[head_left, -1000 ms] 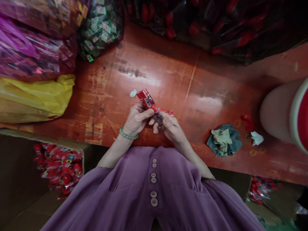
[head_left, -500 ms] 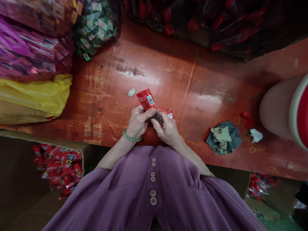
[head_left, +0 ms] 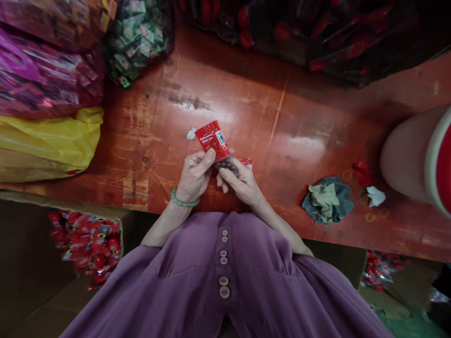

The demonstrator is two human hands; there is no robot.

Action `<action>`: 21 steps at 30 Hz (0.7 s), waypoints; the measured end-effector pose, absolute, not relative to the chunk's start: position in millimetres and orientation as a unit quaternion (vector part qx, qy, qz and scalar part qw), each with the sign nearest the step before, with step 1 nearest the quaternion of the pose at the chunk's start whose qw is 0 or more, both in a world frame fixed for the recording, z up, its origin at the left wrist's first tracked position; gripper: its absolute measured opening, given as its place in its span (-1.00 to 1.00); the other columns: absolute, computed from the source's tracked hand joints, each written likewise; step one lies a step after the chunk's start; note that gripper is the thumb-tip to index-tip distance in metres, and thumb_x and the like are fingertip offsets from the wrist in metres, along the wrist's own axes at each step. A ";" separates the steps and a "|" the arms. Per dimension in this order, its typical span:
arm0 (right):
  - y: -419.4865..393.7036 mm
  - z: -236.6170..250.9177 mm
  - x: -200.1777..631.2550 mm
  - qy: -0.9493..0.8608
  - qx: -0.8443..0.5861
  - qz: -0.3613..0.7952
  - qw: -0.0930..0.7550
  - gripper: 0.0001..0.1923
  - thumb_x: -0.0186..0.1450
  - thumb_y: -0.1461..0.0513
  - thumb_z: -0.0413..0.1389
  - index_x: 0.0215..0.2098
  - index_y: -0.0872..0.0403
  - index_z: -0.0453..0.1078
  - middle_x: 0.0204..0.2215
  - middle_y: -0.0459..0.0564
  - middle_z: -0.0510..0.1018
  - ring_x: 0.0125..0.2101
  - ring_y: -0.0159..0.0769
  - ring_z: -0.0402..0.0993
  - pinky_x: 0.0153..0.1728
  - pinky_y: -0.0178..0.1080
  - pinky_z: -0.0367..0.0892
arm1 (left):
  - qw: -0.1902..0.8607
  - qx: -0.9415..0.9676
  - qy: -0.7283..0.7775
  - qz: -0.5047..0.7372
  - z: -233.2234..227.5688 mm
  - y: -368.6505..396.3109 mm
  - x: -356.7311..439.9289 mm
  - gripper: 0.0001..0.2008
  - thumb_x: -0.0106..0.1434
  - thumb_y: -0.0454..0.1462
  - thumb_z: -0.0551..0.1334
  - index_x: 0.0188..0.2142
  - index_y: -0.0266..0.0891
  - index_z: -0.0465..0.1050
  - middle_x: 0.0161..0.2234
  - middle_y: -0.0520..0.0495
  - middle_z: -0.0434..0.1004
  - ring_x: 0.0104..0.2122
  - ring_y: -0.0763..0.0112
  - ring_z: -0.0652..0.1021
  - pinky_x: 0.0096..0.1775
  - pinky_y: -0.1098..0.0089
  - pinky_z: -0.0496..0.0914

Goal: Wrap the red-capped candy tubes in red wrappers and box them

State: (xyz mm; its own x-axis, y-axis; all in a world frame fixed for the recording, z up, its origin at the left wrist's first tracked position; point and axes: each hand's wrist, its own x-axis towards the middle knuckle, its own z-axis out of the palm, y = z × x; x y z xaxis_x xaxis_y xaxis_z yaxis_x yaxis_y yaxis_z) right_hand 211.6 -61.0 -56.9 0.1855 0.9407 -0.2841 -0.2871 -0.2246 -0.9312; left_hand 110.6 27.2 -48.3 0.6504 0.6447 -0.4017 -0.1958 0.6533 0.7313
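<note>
A small red packet (head_left: 212, 138) with white print and a barcode is held between my hands above the red wooden table (head_left: 246, 103). Its lower part is see-through and shows dark round pieces. My left hand (head_left: 196, 171), with a green bead bracelet (head_left: 185, 198) at the wrist, pinches the packet's left edge between thumb and fingers. At the lower right, my right hand (head_left: 241, 180) grips the see-through end, thumb on top. Another piece of red printed wrapper (head_left: 246, 162) shows behind the right hand; whether that hand touches it, I cannot tell.
Filled bags, one with green packets (head_left: 141, 35) and a yellow one (head_left: 52, 141), stand at the left. Dark bags with red-capped items (head_left: 282, 33) line the back. On the right are a crumpled cloth (head_left: 327, 199), rubber bands (head_left: 347, 175) and a bucket (head_left: 405, 150). Open boxes hold red packets (head_left: 86, 244) below the edge.
The red packet has turned and flattened, showing more of its printed face and see-through end. My left hand has shifted left, apart from the right hand, with its thumb now on the packet.
</note>
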 end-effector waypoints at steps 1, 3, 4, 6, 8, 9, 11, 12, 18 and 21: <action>-61.2 -57.3 211.1 -0.301 -0.541 0.566 0.545 -0.63 0.34 -0.08 0.10 -0.29 0.03 0.25 -0.54 -0.24 0.44 -0.66 -0.55 0.29 -0.59 -0.40 0.24 | 0.844 0.336 0.337 0.247 -49.6 27.4 110.2 -0.53 0.03 0.11 0.43 -0.43 -0.29 0.58 -0.37 -0.15 0.68 -0.71 0.50 0.46 -0.68 0.44 0.40; -62.3 -57.2 209.0 -0.302 -0.543 0.561 0.547 -0.65 0.36 -0.07 0.08 -0.28 0.03 0.24 -0.54 -0.24 0.43 -0.67 -0.55 0.28 -0.59 -0.39 0.23 | 0.846 0.340 0.335 0.240 -52.8 26.4 110.2 -0.56 0.03 0.08 0.44 -0.44 -0.28 0.58 -0.48 -0.10 0.65 -0.74 0.49 0.44 -0.69 0.43 0.39; -62.9 -56.7 207.6 -0.306 -0.554 0.550 0.545 -0.67 0.37 -0.05 0.07 -0.28 0.03 0.23 -0.54 -0.24 0.42 -0.66 -0.54 0.27 -0.59 -0.38 0.23 | 0.845 0.340 0.337 0.238 -54.2 25.6 110.4 -0.57 0.03 0.08 0.45 -0.44 -0.27 0.57 -0.52 -0.06 0.62 -0.76 0.49 0.42 -0.70 0.43 0.37; -63.6 -55.0 205.3 -0.323 -0.593 0.512 0.531 -0.72 0.39 0.00 0.05 -0.29 0.02 0.23 -0.55 -0.23 0.38 -0.63 -0.51 0.27 -0.56 -0.36 0.23 | 0.837 0.341 0.352 0.244 -56.0 24.4 111.1 -0.58 0.01 0.09 0.45 -0.47 -0.23 0.57 -0.58 0.00 0.58 -0.76 0.50 0.42 -0.70 0.44 0.37; -63.3 -52.9 204.5 -0.345 -0.628 0.476 0.510 -0.77 0.40 0.04 0.06 -0.30 0.01 0.22 -0.55 -0.21 0.35 -0.59 -0.47 0.27 -0.54 -0.35 0.23 | 0.825 0.342 0.367 0.259 -56.4 24.8 111.3 -0.58 -0.01 0.09 0.46 -0.49 -0.21 0.56 -0.58 0.01 0.58 -0.70 0.47 0.48 -0.65 0.45 0.39; -62.9 -52.1 204.7 -0.353 -0.636 0.469 0.501 -0.78 0.40 0.05 0.05 -0.30 0.00 0.22 -0.55 -0.20 0.35 -0.57 -0.45 0.27 -0.53 -0.34 0.23 | 0.822 0.342 0.369 0.267 -56.2 25.6 111.2 -0.58 -0.02 0.10 0.46 -0.50 -0.21 0.56 -0.54 0.00 0.61 -0.64 0.43 0.53 -0.61 0.44 0.43; -62.0 -51.4 205.8 -0.364 -0.637 0.472 0.488 -0.78 0.40 0.05 0.05 -0.29 0.00 0.23 -0.54 -0.19 0.35 -0.55 -0.42 0.28 -0.51 -0.32 0.24 | 0.825 0.335 0.362 0.277 -55.9 27.9 110.4 -0.57 -0.03 0.11 0.46 -0.47 -0.21 0.58 -0.44 -0.05 0.66 -0.47 0.33 0.63 -0.47 0.40 0.52; -61.7 -51.6 206.4 -0.371 -0.636 0.474 0.483 -0.79 0.40 0.05 0.04 -0.28 0.00 0.24 -0.54 -0.18 0.35 -0.53 -0.41 0.29 -0.49 -0.32 0.25 | 0.828 0.328 0.357 0.280 -56.0 29.2 110.0 -0.56 -0.03 0.12 0.46 -0.45 -0.22 0.59 -0.41 -0.07 0.67 -0.39 0.28 0.65 -0.40 0.38 0.55; -65.4 -53.7 207.5 -0.432 -0.688 0.391 0.433 -0.85 0.34 0.12 0.12 -0.24 0.01 0.28 -0.43 -0.13 0.41 -0.44 -0.37 0.31 -0.37 -0.28 0.26 | 0.827 0.310 0.374 0.282 -58.4 33.2 107.8 -0.61 -0.13 -0.02 0.55 -0.46 -0.24 0.59 -0.45 -0.06 0.66 -0.29 0.23 0.68 -0.19 0.31 0.57; -69.0 -51.8 208.4 -0.407 -0.659 0.448 0.447 -0.81 0.37 0.07 0.08 -0.27 0.01 0.25 -0.47 -0.16 0.38 -0.49 -0.41 0.28 -0.43 -0.32 0.25 | 0.835 0.318 0.361 0.266 -54.7 33.0 105.6 -0.61 -0.14 -0.02 0.56 -0.44 -0.25 0.60 -0.41 -0.10 0.68 -0.23 0.14 0.68 -0.17 0.25 0.58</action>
State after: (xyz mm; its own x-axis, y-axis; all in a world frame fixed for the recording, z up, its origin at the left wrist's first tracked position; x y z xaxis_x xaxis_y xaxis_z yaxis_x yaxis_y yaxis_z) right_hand 208.4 -69.0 -51.8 0.2674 0.9366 -0.2267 0.1362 -0.2696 -0.9533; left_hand 105.6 33.0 -54.7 0.5976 0.6744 -0.4336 -0.2157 0.6561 0.7232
